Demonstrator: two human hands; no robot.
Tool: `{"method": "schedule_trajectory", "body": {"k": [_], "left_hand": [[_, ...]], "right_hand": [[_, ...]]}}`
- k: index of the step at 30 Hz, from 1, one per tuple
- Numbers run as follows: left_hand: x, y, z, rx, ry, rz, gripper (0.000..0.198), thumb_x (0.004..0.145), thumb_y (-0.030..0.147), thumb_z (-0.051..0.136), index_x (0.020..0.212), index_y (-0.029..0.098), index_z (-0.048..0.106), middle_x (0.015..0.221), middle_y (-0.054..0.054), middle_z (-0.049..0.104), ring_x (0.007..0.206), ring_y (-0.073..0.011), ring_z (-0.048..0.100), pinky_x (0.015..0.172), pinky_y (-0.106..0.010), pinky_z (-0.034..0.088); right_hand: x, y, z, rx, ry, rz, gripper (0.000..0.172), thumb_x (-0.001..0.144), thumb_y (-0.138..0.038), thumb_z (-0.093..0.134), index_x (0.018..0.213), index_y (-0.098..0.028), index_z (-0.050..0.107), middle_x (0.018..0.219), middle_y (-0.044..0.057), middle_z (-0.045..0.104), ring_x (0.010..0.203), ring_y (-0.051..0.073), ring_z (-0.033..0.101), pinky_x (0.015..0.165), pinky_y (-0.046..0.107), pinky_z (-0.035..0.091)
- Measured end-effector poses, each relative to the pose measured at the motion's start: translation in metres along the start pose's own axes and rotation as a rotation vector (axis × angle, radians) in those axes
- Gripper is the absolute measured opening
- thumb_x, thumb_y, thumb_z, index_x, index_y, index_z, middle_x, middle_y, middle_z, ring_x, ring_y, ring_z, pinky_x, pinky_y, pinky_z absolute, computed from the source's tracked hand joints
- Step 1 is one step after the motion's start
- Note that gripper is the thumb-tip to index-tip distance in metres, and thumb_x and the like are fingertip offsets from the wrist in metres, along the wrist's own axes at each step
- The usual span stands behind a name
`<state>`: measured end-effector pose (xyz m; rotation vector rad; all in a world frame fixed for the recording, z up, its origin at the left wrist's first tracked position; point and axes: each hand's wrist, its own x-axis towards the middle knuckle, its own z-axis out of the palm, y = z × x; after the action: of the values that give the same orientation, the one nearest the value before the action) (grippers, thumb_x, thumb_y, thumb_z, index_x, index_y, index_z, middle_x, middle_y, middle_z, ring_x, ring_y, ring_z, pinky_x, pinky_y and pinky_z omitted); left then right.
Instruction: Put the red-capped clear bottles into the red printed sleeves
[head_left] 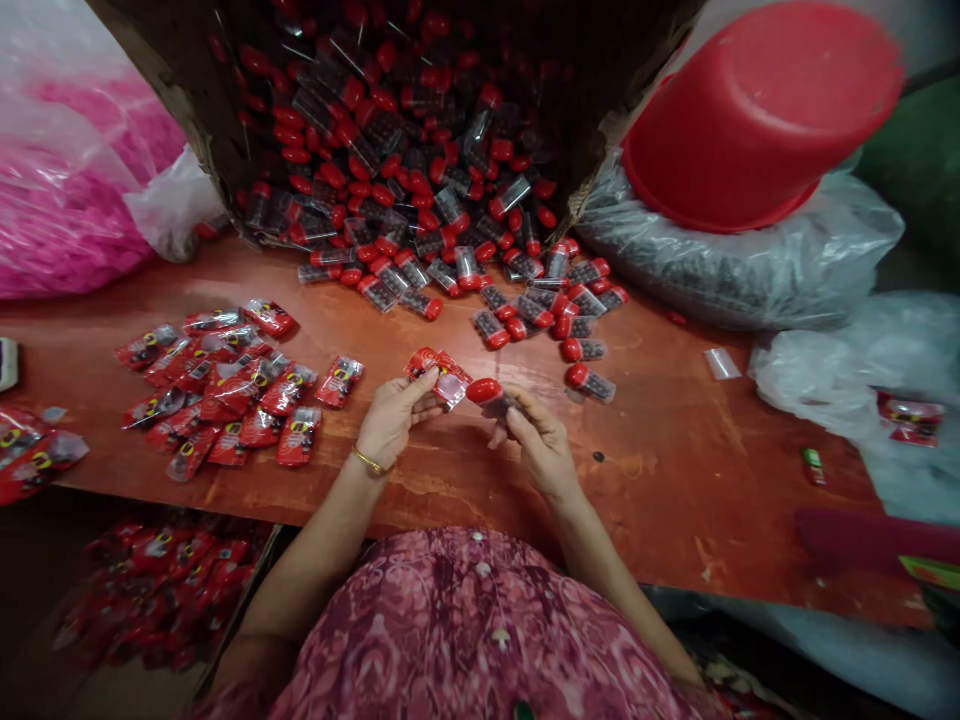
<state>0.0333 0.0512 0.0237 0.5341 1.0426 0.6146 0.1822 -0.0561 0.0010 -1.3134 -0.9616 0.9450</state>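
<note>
My left hand [397,415] pinches a small red printed plastic packet [444,378] above the middle of the table. Close beside it, my right hand [536,435] grips a clear container with a red cap [484,391]; dark contents show through its wall, and the cap points toward the packet. Whether the two things touch I cannot tell. To the left lies a pile of filled red packets [240,385]. Beyond my hands, loose red-capped containers [491,328] spread across the table.
A tipped cardboard box [202,130] spills many red-capped containers onto the red-brown table [660,450]. An upturned red bucket [757,120] sits on a clear bag [742,275] at right. A bag of pink pieces [67,190] stands left. More packets [172,570] lie below the table edge.
</note>
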Motion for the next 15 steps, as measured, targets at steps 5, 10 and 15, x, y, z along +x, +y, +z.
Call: {"method": "schedule_trajectory", "body": {"k": [5,10,15], "left_hand": [[0.0,-0.002,-0.001,0.027,-0.049,-0.046,0.033,0.054,0.038,0.079,0.071,0.013,0.065,0.062,-0.002,0.069,0.054,-0.0098,0.062,0.056,-0.02,0.048],[-0.001,-0.001,-0.001,0.102,-0.082,-0.001,0.038,0.052,0.041,0.08,0.073,0.012,0.066,0.065,-0.004,0.07,0.059,-0.0115,0.063,0.061,-0.022,0.049],[-0.002,-0.002,0.001,0.139,-0.061,0.057,0.042,0.049,0.042,0.08,0.076,0.012,0.067,0.07,-0.005,0.071,0.059,-0.0118,0.063,0.063,-0.024,0.049]], "right_hand": [[0.001,-0.004,-0.004,-0.444,-0.09,-0.428,0.028,0.085,-0.021,0.052,0.111,-0.027,0.06,0.099,0.006,0.061,0.093,0.018,0.059,0.08,0.035,0.049],[0.01,-0.003,-0.004,-0.584,-0.121,-0.648,0.038,0.084,-0.011,0.051,0.116,-0.03,0.057,0.098,0.006,0.058,0.09,0.016,0.057,0.075,0.033,0.049],[0.012,0.004,-0.003,-0.62,-0.106,-0.715,0.044,0.083,-0.008,0.053,0.119,-0.033,0.055,0.101,0.006,0.057,0.091,0.016,0.058,0.074,0.031,0.05]]}}
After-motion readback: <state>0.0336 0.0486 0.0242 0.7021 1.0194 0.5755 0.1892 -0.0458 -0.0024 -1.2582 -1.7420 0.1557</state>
